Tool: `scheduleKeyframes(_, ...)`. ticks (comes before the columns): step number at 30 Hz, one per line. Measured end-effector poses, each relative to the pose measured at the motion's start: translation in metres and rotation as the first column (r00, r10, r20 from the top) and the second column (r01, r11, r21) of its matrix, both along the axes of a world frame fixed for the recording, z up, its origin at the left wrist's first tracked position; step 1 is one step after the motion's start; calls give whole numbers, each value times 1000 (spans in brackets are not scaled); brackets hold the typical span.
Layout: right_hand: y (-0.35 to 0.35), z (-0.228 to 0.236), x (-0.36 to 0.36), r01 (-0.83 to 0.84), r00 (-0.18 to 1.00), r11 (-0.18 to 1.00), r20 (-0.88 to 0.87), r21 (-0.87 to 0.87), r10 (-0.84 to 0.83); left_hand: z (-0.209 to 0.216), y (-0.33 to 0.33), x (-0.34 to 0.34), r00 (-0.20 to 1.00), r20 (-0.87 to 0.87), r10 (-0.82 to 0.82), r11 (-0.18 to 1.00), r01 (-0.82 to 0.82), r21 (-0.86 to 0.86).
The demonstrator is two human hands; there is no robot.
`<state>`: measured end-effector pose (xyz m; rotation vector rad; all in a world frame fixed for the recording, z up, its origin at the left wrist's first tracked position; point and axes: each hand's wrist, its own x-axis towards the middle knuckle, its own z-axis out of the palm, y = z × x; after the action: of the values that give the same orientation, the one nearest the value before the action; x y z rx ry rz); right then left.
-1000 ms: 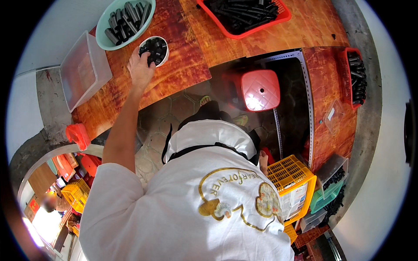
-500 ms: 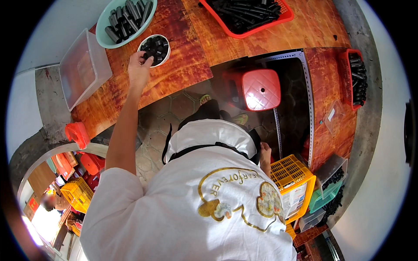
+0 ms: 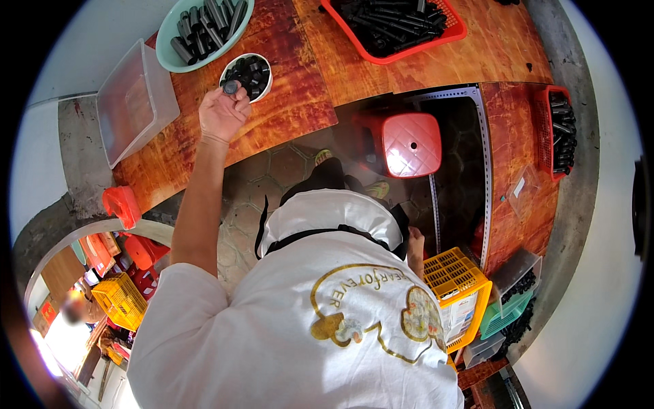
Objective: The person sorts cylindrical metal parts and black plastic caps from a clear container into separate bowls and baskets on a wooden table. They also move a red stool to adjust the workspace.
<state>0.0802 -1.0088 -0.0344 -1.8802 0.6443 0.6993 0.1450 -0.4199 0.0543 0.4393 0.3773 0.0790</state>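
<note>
My left hand [image 3: 219, 117] is raised over the near edge of a small white bowl [image 3: 270, 83], palm turned up. Between its fingers and thumb is a small round black cap [image 3: 231, 87]. The bowl holds several similar short black pieces [image 3: 253, 71]. Just behind it sits a pale green basin [image 3: 162, 53] with several black tubes [image 3: 216, 26] inside. My right hand [image 3: 415, 244] hangs low beside my body, near a yellow crate [image 3: 485, 300]. Its fingers are mostly hidden, so whether it holds anything does not show.
A clear plastic bin [image 3: 139, 102] stands at the wooden table's left end. Farther right are a red basket [image 3: 458, 31] of black rods and another red basket [image 3: 543, 133]. A red stool [image 3: 413, 140] stands in the table gap. A person [image 3: 76, 310] shows at lower left.
My left hand has come up off the bowl's pieces and turned its palm upward, with a round black cap now showing in its fingers. The right hand stays low.
</note>
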Motion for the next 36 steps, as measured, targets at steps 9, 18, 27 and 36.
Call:
scheduleKeyframes(9,2,3,-1,35,999,999,26,9,-35,-7,-1,7,998,34,-55,996,58,-70)
scheduleKeyframes(18,-3,-6,-9,38,999,999,-16,-9,-38,-22,12,-5,994,-104,32,999,-33,-9)
scheduleKeyframes(27,-20,-35,-23,111,994,993,-22,26,-111,-50,18,23,861,-369,350,177,326,929)
scheduleKeyframes(36,-11,-21,-17,71,989,984,-119,-161,-90,-39,10,26,921,-198,335,-337,314,888)
